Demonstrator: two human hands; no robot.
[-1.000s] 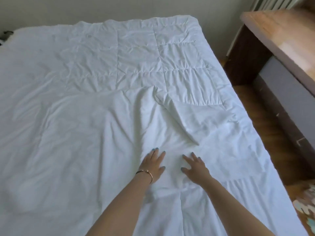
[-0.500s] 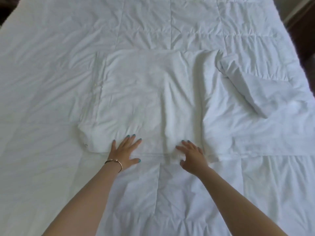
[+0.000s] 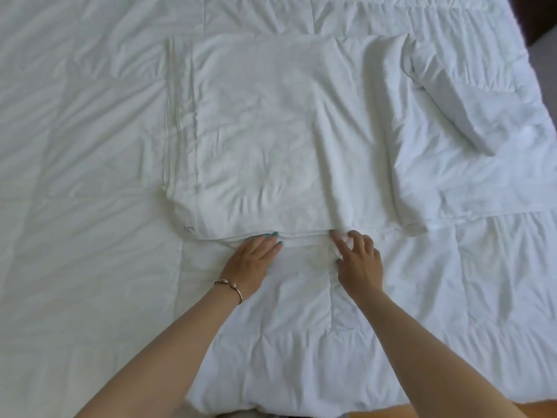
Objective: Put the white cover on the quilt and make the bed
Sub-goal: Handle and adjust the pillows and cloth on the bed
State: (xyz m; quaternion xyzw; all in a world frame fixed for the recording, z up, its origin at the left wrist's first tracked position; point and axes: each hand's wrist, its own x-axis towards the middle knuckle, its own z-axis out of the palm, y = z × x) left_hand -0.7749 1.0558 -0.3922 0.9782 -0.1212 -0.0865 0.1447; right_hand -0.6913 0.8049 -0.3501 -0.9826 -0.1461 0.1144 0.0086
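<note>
The white quilt (image 3: 90, 146), stitched in squares, lies spread flat over the bed. On its middle lies the white cover (image 3: 271, 131), folded into a thick rectangle, with a loose flap (image 3: 470, 98) trailing to the right. My left hand (image 3: 253, 260), with a bracelet at the wrist, rests flat at the cover's near edge with its fingertips against the folded layers. My right hand (image 3: 358, 260) pinches the near edge of the cover between curled fingers and thumb.
The quilt's near edge (image 3: 271, 405) hangs at the bed's foot, with a strip of wooden floor (image 3: 391, 413) below it. A dark piece of furniture (image 3: 542, 22) shows at the top right corner.
The view has tilted down and closer to the bed. Both hands slid back from the top of the folded cover to its near edge, and the right hand's fingers curled onto the edge.
</note>
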